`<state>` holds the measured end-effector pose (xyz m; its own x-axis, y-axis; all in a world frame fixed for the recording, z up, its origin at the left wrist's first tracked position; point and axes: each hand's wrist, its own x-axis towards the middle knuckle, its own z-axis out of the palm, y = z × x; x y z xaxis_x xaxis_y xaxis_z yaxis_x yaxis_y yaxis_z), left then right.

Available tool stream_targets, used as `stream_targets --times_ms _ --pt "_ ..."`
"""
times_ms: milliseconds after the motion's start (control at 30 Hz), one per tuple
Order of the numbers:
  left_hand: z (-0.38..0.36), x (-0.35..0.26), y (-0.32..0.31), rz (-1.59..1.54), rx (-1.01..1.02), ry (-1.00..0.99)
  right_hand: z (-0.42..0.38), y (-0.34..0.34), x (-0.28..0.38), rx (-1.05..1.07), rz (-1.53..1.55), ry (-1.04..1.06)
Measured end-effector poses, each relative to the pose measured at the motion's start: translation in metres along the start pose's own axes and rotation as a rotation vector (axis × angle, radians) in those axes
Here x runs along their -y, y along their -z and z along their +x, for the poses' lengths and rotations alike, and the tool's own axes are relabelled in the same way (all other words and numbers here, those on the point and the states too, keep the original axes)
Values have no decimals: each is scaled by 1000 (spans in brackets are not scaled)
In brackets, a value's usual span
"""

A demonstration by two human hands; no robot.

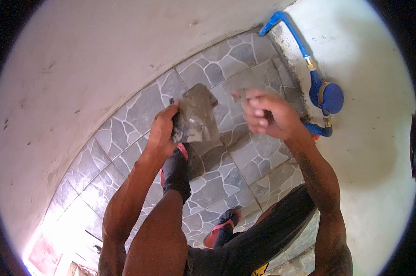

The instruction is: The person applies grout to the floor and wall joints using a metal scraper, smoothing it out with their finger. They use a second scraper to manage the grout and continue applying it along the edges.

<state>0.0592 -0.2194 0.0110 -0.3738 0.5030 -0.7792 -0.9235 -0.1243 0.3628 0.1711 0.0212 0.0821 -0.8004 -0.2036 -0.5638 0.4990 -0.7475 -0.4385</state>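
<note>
My left hand (163,126) is closed on the left edge of a flat, grey, roughly rectangular plate (196,117). Its face looks smeared with wet cement, and the plate is held above the floor. To its right, my right hand (271,112) is raised with curled fingers. A small greyish flat piece (240,95) shows at its fingertips; motion blur hides what kind of thing it is. The two hands are apart, and the small piece does not touch the plate. Behind the plate, part of a dark grey shape on the floor is covered.
Stone-patterned tiles (212,198) cover the floor. A plastered wall (102,60) curves along the left, another wall (369,152) stands right. On it runs a blue pipe (294,34) with a blue round meter (331,98). My feet in red-strapped slippers (212,237) stand below.
</note>
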Motion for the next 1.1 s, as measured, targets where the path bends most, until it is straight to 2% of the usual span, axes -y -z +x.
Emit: stream_targets --times_ms 33,67,267,367,500,600,800,900,1100 --pt "-3 -2 1 28 -22 0 14 17 1 9 95 33" --pt "3 3 14 -23 58 24 30 36 6 92 218 72" --pt "-18 2 15 95 -56 4 126 94 51 -264 519 399" --pt "-26 0 18 75 -86 25 166 137 63 -251 602 582" --pt "-22 6 43 44 -69 20 184 151 76 -350 649 632" --pt "-29 0 40 54 -77 36 188 158 81 -336 584 655" --pt "-27 -1 40 23 -68 39 198 151 86 -467 538 662" --pt "-23 2 51 18 -24 33 200 142 84 -605 223 623" --pt "-24 2 52 50 -25 22 200 138 72 -737 -297 464"
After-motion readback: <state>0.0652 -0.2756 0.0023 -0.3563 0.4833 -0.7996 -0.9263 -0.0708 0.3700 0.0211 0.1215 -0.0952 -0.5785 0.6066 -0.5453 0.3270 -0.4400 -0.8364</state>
